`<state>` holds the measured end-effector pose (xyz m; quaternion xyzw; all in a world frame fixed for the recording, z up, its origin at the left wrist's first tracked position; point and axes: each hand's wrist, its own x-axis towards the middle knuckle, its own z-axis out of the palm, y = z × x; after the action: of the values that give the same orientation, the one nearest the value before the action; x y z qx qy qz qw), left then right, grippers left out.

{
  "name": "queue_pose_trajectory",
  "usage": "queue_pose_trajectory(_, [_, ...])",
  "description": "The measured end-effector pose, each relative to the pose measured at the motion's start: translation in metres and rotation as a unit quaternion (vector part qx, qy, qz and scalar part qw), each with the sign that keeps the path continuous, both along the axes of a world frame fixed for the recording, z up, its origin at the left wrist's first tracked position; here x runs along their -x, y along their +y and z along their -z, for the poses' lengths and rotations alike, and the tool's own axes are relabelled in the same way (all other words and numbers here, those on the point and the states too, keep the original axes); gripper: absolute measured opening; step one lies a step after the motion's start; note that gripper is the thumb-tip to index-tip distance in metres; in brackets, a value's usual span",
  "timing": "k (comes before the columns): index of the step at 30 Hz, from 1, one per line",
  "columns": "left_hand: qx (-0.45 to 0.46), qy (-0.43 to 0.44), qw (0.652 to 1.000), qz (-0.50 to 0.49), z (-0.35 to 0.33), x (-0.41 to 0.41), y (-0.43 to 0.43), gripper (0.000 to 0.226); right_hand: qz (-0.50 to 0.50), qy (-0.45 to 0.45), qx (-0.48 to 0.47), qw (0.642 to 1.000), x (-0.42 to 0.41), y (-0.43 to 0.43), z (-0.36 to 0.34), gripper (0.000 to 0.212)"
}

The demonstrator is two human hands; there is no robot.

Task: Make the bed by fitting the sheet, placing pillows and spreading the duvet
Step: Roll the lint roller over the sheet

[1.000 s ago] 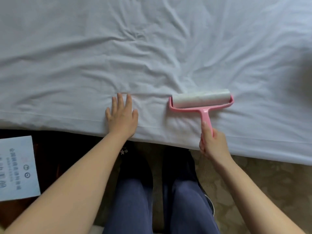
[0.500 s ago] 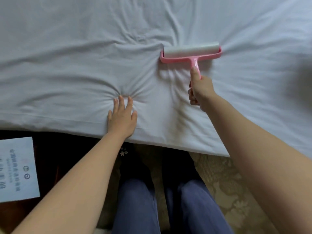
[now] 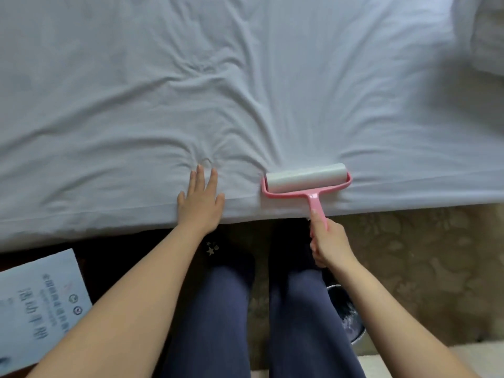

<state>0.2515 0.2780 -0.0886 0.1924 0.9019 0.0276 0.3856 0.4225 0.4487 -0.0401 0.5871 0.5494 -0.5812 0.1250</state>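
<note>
A white sheet (image 3: 245, 91) covers the bed, creased in folds that fan out from the near edge. My left hand (image 3: 200, 203) lies flat on the sheet at the bed's near edge, fingers straight, pressing the cloth down. My right hand (image 3: 326, 240) grips the pink handle of a lint roller (image 3: 306, 178). Its white roll rests on the sheet just inside the near edge, to the right of my left hand. A bunched white pillow or duvet (image 3: 485, 36) shows at the top right corner.
My legs in dark blue trousers (image 3: 237, 309) stand against the bed. A printed white paper (image 3: 38, 304) lies on a dark surface at lower left. Patterned carpet (image 3: 422, 255) lies to the right, with a small round bin (image 3: 346, 315) beside my right leg.
The roller went out across the sheet half a second ago and has now come back to the near edge. My left hand has stayed pressed in place.
</note>
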Motion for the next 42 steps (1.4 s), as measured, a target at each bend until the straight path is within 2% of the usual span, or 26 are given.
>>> queue_pose_trajectory(7, [0.039,0.018,0.996,0.082,-0.005,-0.003,-0.022,0.055,0.024,-0.024,-0.092,0.995,-0.047,-0.046,-0.014,0.054])
queue_pose_trajectory(11, [0.059,0.026,0.997,0.036,-0.007,-0.011,-0.03,0.057,0.036,-0.023,-0.077,0.996,-0.065,-0.078,-0.009,0.052])
queue_pose_trajectory(14, [0.048,0.023,0.998,0.031,-0.004,-0.01,-0.035,0.057,-0.009,-0.019,-0.084,0.996,-0.056,-0.089,-0.001,0.052])
queue_pose_trajectory(18, [0.024,0.006,0.999,0.03,-0.001,-0.001,-0.044,0.056,-0.033,-0.022,-0.101,0.994,-0.03,-0.081,0.011,0.054])
queue_pose_trajectory(25, [0.001,0.003,1.0,0.031,-0.003,0.001,-0.05,0.054,-0.052,0.029,-0.099,0.993,0.026,-0.048,0.023,0.059])
queue_pose_trajectory(30, [-0.052,0.038,0.996,-0.069,-0.011,0.001,-0.034,0.046,-0.082,0.032,-0.084,0.993,0.095,-0.009,0.018,0.057])
queue_pose_trajectory(33, [-0.064,0.068,0.991,-0.096,-0.016,0.008,-0.027,0.048,-0.083,0.028,-0.06,0.994,0.129,0.01,0.013,0.055])
queue_pose_trajectory(42, [-0.049,0.036,0.995,-0.077,-0.02,0.072,0.006,0.055,-0.092,0.03,-0.075,0.992,0.211,0.035,0.01,0.052])
